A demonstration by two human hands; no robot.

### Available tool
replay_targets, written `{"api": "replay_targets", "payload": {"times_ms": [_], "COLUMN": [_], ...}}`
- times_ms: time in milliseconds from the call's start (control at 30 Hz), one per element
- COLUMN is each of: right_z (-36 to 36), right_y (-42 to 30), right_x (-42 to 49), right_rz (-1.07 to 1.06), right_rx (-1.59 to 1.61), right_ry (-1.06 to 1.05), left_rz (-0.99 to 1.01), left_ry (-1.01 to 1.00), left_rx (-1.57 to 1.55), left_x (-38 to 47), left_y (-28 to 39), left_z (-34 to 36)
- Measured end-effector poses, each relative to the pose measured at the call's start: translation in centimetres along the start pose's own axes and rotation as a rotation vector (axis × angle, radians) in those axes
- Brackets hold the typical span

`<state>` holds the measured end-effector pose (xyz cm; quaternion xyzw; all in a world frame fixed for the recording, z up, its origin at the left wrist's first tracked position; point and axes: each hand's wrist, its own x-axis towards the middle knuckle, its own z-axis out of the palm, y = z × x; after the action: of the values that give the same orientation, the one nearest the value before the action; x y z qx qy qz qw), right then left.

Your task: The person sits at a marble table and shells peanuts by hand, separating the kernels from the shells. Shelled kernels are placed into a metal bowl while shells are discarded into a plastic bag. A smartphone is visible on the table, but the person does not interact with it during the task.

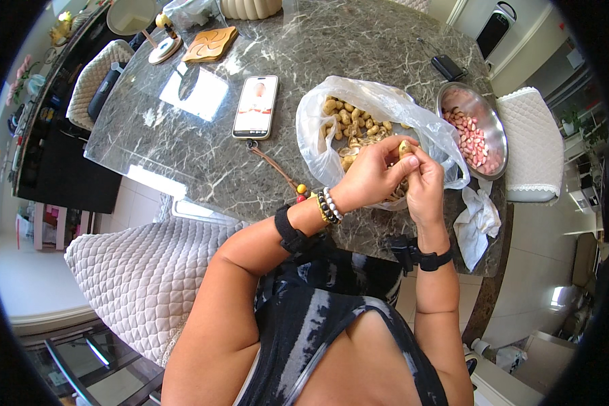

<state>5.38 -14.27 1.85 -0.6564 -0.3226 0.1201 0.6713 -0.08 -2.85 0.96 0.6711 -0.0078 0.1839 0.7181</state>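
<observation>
Both hands meet above the near side of a clear plastic bag (316,147), around one unshelled peanut (405,148). My left hand (373,170) comes from the left, its thumb and fingers on the peanut. From the right, my right hand (426,182) touches the same peanut with its fingertips. Inside the open bag lie many unshelled peanuts (346,117), with split peanut shells (355,147) nearer the hands. Pink shelled peanut kernels (474,139) lie in an oval metal bowl (502,144) to the right of the bag. The hands hide part of the bag's contents.
A smartphone (256,107) with a beaded strap lies left of the bag on the marble table (208,167). A crumpled white tissue (477,221) is near the right edge. A black case (447,68) sits behind the bowl; wooden coasters (210,44) lie at the back left.
</observation>
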Motion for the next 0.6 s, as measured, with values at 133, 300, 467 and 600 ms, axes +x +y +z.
{"api": "replay_targets", "payload": {"times_ms": [133, 300, 467, 600], "right_z": [0.3, 0.2, -1.0, -1.4], "right_y": [0.2, 0.5, 0.3, 0.2], "right_x": [-0.1, -0.3, 0.0, 0.4], "right_rz": [-0.032, -0.001, 0.061, -0.029], "right_rx": [-0.012, 0.02, -0.044, -0.33], "right_ry": [0.035, 0.046, -0.01, 0.016], "left_rz": [-0.014, -0.067, -0.192, -0.256], "left_ry": [0.034, 0.005, -0.065, -0.028], "left_rx": [-0.035, -0.087, -0.3, -0.203], "left_x": [-0.1, -0.7, 0.1, 0.7], "left_y": [0.1, 0.0, 0.1, 0.5], "left_z": [0.3, 0.4, -0.2, -1.7]}}
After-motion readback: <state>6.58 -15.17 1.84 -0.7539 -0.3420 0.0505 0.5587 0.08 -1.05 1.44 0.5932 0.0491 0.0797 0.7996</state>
